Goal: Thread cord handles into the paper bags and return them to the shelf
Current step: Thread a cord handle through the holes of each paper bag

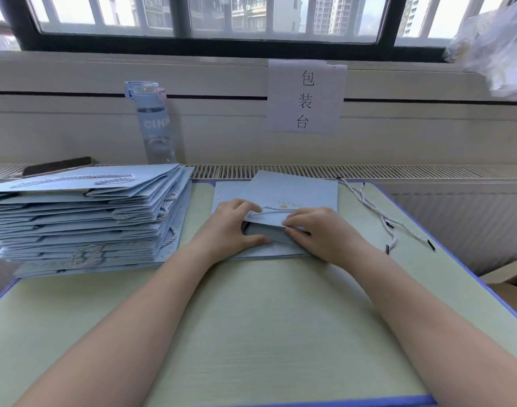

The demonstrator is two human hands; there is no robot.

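Workpiece: pale blue flat paper bag (292,198) with a small gold logo, lying mid-table on my feed. Its mouth faces the person and its top panel is lifted a little off the lower one. I read another pale blue sheet or bag under it, skewed, but I cannot tell which.
Handle: thin white-grey twisted cord (276,211) stretched across the top panel just behind the mouth, running from one hand to the other.
Left hand: left hand (231,227) grips the bag's left side at the mouth. Its fingers curl over the top panel where the cord ends, and its thumb lies on the lower panel under the lifted edge.
Right hand: right hand (322,233) pinches the right corner of the lifted lip between fingertips and thumb. It covers the cord's other end, so I cannot tell how the cord sits there.
Loose cords: white-grey twisted cords with black tips (382,220) lying tangled on the table to the right of the bag, apart from it, near the right edge.
Stack: tall pile of pale blue paper bags (84,218) lying flat at the table's left, near the workpiece, with cord handles showing on top and down its side.
Table: pale green tabletop with a blue rim (251,318).
Behind: clear blue-capped water bottle (154,124) upright against the cream wall behind the pile; dark flat phone-like slab (57,166) at far left; white paper sign (305,96) with three black characters on the wall above the bag; slatted vent grille (369,171) along the table's back; black-framed window (210,45) above; crumpled clear plastic (495,48) at upper right.
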